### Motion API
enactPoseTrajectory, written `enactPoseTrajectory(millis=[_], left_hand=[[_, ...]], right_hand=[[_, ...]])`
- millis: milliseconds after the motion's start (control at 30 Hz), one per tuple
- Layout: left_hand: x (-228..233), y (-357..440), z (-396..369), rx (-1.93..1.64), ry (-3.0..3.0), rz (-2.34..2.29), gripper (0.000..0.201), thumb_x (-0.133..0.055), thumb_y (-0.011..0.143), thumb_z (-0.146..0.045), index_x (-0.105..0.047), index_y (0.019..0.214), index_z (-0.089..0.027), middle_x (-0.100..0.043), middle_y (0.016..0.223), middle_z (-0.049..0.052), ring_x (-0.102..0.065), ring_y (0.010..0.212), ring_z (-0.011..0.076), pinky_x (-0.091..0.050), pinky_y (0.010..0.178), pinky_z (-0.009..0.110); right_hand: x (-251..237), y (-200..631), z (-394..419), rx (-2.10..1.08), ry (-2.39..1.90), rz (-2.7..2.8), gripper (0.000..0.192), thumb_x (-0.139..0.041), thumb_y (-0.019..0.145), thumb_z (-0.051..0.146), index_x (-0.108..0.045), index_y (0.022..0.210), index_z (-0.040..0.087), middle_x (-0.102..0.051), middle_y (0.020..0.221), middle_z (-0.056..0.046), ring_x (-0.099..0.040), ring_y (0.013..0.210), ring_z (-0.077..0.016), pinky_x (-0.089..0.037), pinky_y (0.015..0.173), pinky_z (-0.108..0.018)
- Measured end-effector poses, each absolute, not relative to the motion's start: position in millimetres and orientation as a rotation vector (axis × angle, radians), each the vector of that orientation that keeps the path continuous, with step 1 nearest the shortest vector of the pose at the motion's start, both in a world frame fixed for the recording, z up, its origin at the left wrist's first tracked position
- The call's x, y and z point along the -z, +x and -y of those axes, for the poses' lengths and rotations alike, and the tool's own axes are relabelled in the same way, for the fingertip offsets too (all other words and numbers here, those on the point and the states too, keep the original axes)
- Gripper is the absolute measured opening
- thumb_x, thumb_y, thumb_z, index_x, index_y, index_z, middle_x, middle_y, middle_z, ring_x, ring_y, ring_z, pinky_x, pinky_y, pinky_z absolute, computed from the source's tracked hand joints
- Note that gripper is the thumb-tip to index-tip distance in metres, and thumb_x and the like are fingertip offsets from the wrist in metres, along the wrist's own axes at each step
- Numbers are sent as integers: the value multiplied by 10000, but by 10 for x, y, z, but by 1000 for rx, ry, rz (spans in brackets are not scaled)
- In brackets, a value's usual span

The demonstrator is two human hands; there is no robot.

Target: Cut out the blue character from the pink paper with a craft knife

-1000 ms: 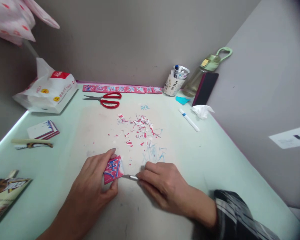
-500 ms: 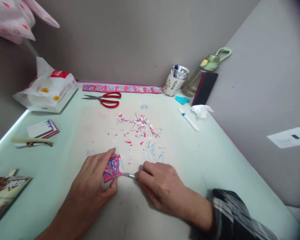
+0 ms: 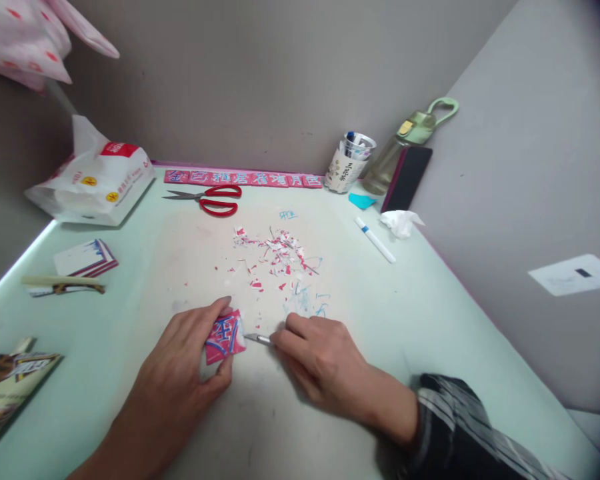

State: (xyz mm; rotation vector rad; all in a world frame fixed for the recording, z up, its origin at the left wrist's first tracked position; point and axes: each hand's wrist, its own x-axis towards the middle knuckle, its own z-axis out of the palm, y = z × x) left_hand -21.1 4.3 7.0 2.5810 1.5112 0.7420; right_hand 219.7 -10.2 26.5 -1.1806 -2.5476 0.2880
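Observation:
My left hand point(image 3: 193, 353) grips a small pink card point(image 3: 225, 340) by its upper and lower edges, low on the table. Blue outlined strokes cover the card, and its right side shows a whitish patch. A craft knife point(image 3: 260, 339) is pinched in my right hand point(image 3: 320, 353), its blade pointing left with the tip at the card's right edge. Most of the knife's handle is hidden by my fingers. Just beyond both hands lies a scatter of pink and white paper scraps point(image 3: 283, 252).
Red-handled scissors point(image 3: 219, 208) lie behind the scraps, before a row of pink character cards point(image 3: 243, 179). A tissue pack point(image 3: 105, 180) and stacked cards point(image 3: 85, 257) are left. Rightward stand a pen cup point(image 3: 349, 167), a bottle point(image 3: 387, 163), a phone point(image 3: 407, 179) and a white marker point(image 3: 375, 240).
My right hand has moved slightly away from me with the craft knife, its blade tip now higher along the card's right edge. My left hand and the card stay nearly in place.

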Motion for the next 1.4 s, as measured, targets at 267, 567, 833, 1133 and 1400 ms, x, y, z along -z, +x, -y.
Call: enactPoseTrajectory(millis=[267,567,833,1133,1400], left_hand=[[-43,-231,-23,-712,2490,-1499,474,-506,908,-286,-486,1371,-187,-688,1230,71,-665,1126,219,-550,952,347],[-32,-258,-15,-687,2284,-1534,453,-460,996,-483,-506,1379,-243,-684,1304,43,-643,1196,226,-549,992,384],[6,-277,-28,-645,2204,-1548,447,-460,991,-497,-529,1366,-265,-686,1327,25,-627,1231,239,-540,1017,396],[3,-299,-43,-593,2138,-1530,456,-481,986,-490,-495,1393,-285,-655,1371,26,-596,1280,244,-516,1058,423],[1,-298,-26,-596,2052,-1532,458,-486,979,-519,-496,1390,-318,-637,1385,6,-578,1300,246,-497,1081,453]], right_hand=[[-296,2227,149,-383,-1141,2574,201,-445,1016,172,-629,933,178,-555,828,-21,-421,642,-157,-298,583,-319],[-283,2171,149,-270,-1157,2599,171,-445,969,137,-577,872,187,-543,818,-16,-378,625,-154,-275,577,-323],[-267,2145,179,-200,-1177,2615,138,-472,935,127,-592,917,191,-548,815,-18,-358,612,-164,-249,560,-343],[-252,2145,168,-134,-1115,2659,117,-503,925,106,-582,966,182,-561,833,-21,-407,650,-167,-317,595,-333],[-258,2129,161,-79,-1071,2645,180,-433,969,68,-586,978,163,-554,808,-23,-417,654,-175,-316,596,-334]])
